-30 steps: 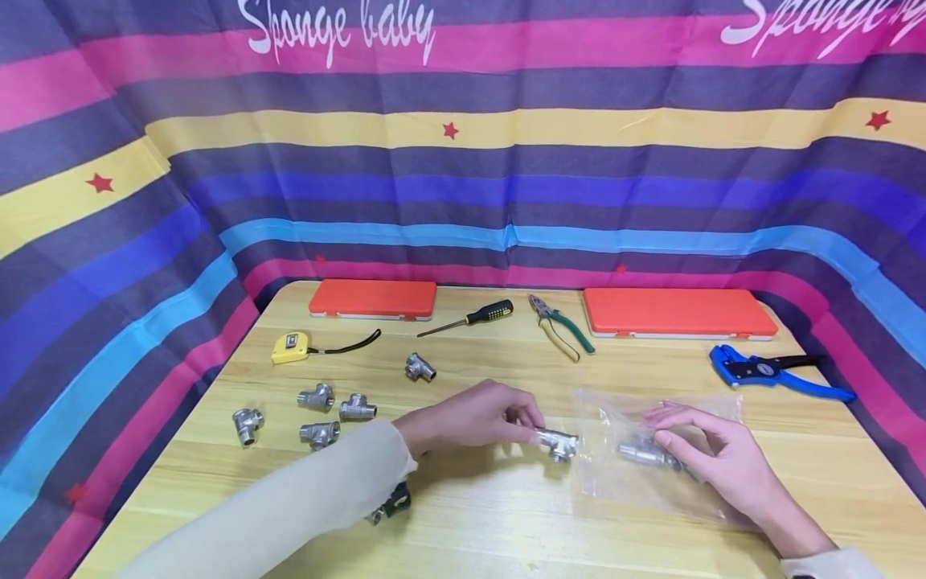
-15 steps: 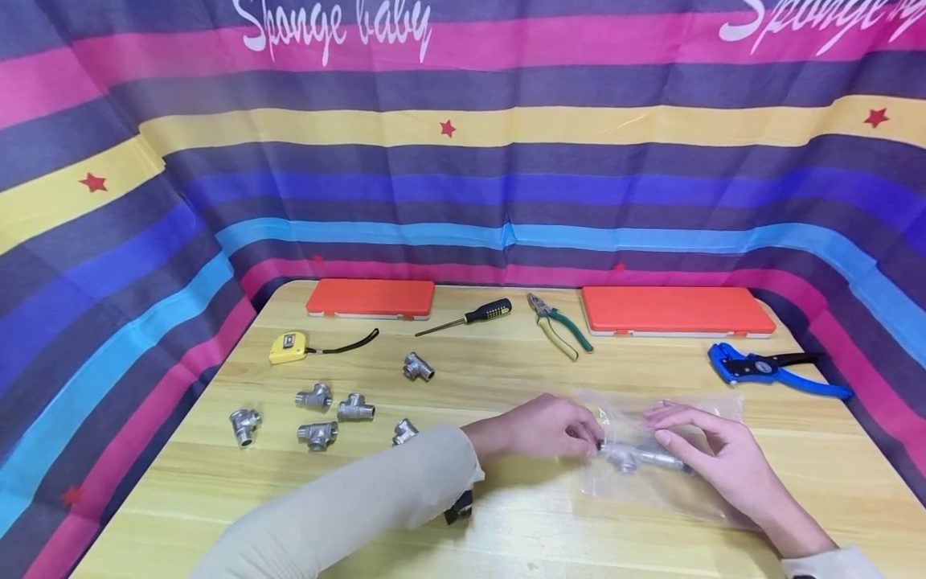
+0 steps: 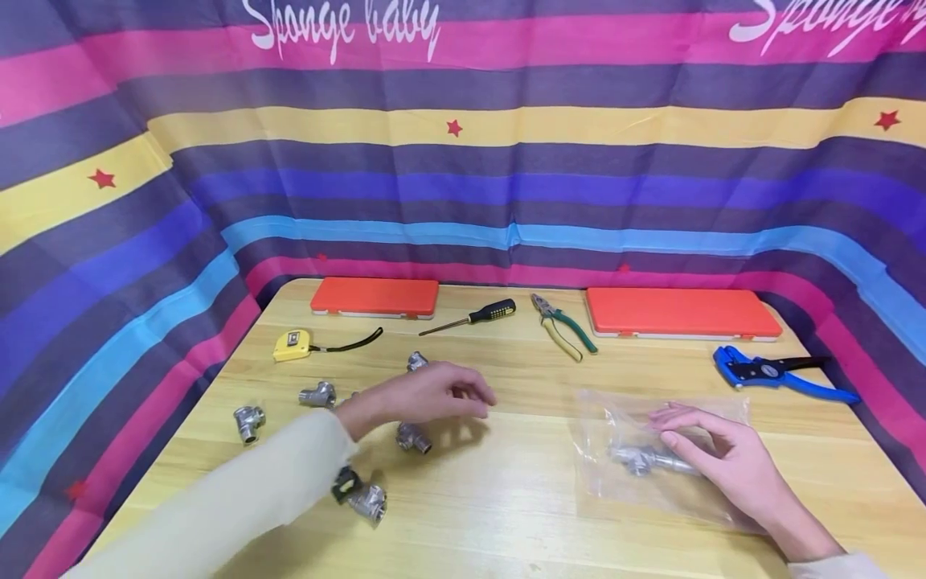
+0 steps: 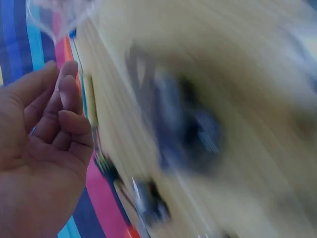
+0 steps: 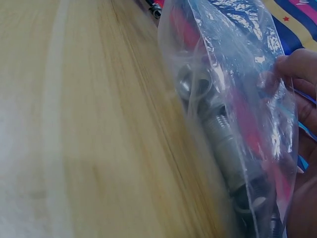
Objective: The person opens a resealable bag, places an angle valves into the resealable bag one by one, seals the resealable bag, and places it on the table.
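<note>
My right hand (image 3: 723, 458) pinches the top layer of a clear plastic bag (image 3: 596, 482), raising its side. Inside the bag lie metal pipe fittings (image 3: 640, 461), end to end in the head view; the right wrist view shows the fittings (image 5: 225, 144) through the film. My left hand (image 3: 434, 394) hangs over the table with loosely bent fingers and holds nothing, as the left wrist view of the hand (image 4: 47, 148) also shows. Just below it lies a metal tee fitting (image 3: 414, 438). Another fitting (image 3: 370, 503) lies near the left wrist's black camera.
More tee fittings (image 3: 249, 424) lie on the left of the wooden table (image 3: 506, 515). Along the back are a tape measure (image 3: 292, 345), screwdriver (image 3: 470, 317), pliers (image 3: 563, 326) and two red cases (image 3: 683, 312). A blue wire stripper (image 3: 781, 374) lies far right.
My left hand has put a tee fitting into the bag, let go and swung back left over the loose fittings. The right hand has stayed at the bag.
</note>
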